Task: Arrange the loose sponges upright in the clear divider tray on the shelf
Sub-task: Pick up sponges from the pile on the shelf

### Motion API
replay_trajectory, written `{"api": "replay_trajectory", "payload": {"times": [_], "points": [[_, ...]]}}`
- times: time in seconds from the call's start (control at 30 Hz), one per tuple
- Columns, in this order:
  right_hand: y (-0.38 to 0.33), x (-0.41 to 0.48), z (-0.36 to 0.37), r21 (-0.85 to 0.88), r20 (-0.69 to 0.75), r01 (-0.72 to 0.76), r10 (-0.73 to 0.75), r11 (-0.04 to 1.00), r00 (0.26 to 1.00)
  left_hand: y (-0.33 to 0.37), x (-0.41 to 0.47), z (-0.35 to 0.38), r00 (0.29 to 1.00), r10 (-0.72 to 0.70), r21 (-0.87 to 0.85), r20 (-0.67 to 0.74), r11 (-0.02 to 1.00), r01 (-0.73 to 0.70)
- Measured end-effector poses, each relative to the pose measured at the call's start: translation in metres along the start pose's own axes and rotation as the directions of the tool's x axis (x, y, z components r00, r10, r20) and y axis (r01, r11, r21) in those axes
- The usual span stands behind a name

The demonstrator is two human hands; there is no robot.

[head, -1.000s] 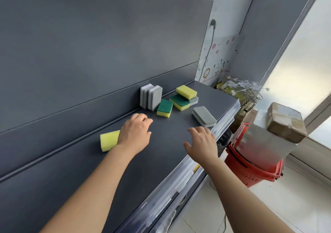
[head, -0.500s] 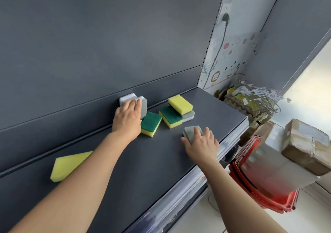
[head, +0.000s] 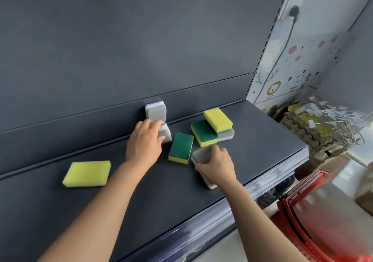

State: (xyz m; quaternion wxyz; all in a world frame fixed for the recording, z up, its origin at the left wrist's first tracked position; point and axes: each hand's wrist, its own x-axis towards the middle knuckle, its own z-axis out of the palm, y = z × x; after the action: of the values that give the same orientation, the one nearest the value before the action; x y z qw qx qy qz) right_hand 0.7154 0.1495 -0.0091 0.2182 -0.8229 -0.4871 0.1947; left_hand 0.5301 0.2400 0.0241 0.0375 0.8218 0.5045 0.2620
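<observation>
On the dark shelf [head: 252, 152] a grey-and-white sponge [head: 156, 111] stands upright against the back panel. My left hand [head: 144, 142] grips a second grey-and-white sponge [head: 165, 134] just in front of it. My right hand [head: 217, 165] is closed over a flat grey sponge [head: 201, 157] near the shelf's front. Between my hands lies a green-topped yellow sponge [head: 181, 147]. Behind it sit another green-and-yellow sponge [head: 203, 132], a yellow sponge [head: 218, 119] on top and a grey one [head: 226, 135] beneath. A yellow sponge [head: 87, 173] lies flat at the left. No clear divider tray is visible.
The shelf's clear front rail [head: 201, 223] runs along its edge. A red basket [head: 323, 217] holding boxes stands on the floor at the right. Behind the shelf's right end are egg cartons [head: 302, 128] and a decorated wall with a plugged-in socket [head: 293, 11].
The view has moved closer to the shelf. My left hand pulled one grey-and-white sponge forward off the upright pair. My right hand drew the grey sponge toward the green one.
</observation>
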Motion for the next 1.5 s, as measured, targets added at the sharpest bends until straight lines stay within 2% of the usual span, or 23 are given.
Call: {"api": "replay_trajectory", "payload": {"times": [0.13, 0.23, 0.33, 0.47, 0.7, 0.9, 1.23, 1.43, 1.5], "points": [[-0.021, -0.002, 0.005, 0.208, -0.073, 0.112, -0.099, 0.972, 0.992, -0.007, -0.015, -0.020, 0.984, -0.114, -0.140, -0.134, 0.986, 0.095], [-0.041, -0.006, 0.011, 0.314, -0.124, 0.232, -0.202, 0.921, 0.971, -0.015, -0.030, -0.039, 0.962, -0.213, -0.233, -0.169, 0.957, 0.171], [-0.065, -0.015, 0.019, 0.486, -0.088, 0.291, -0.285, 0.824, 0.955, -0.027, -0.052, -0.057, 0.926, -0.322, -0.325, -0.199, 0.913, 0.248], [-0.098, -0.034, 0.035, 0.631, -0.003, 0.289, -0.370, 0.720, 0.929, -0.047, -0.091, -0.085, 0.835, -0.519, -0.496, -0.183, 0.782, 0.378], [-0.166, -0.091, 0.068, 0.737, 0.092, 0.306, -0.538, 0.603, 0.838, -0.096, -0.182, -0.134, 0.692, -0.702, -0.658, -0.169, 0.603, 0.451], [-0.228, -0.178, 0.110, 0.793, 0.182, 0.290, -0.662, 0.536, 0.727, -0.132, -0.281, -0.181, 0.580, -0.796, -0.751, -0.173, 0.487, 0.445], [-0.312, -0.344, 0.199, 0.798, 0.294, 0.304, -0.776, 0.521, 0.558, -0.194, -0.451, -0.272, 0.404, -0.883, -0.793, -0.239, 0.418, 0.443], [-0.362, -0.434, 0.247, 0.834, 0.320, 0.274, -0.824, 0.480, 0.468, -0.231, -0.540, -0.326, 0.331, -0.890, -0.778, -0.313, 0.440, 0.449], [-0.379, -0.459, 0.260, 0.842, 0.331, 0.266, -0.838, 0.470, 0.434, -0.240, -0.563, -0.340, 0.284, -0.897, -0.784, -0.339, 0.436, 0.443]]}}
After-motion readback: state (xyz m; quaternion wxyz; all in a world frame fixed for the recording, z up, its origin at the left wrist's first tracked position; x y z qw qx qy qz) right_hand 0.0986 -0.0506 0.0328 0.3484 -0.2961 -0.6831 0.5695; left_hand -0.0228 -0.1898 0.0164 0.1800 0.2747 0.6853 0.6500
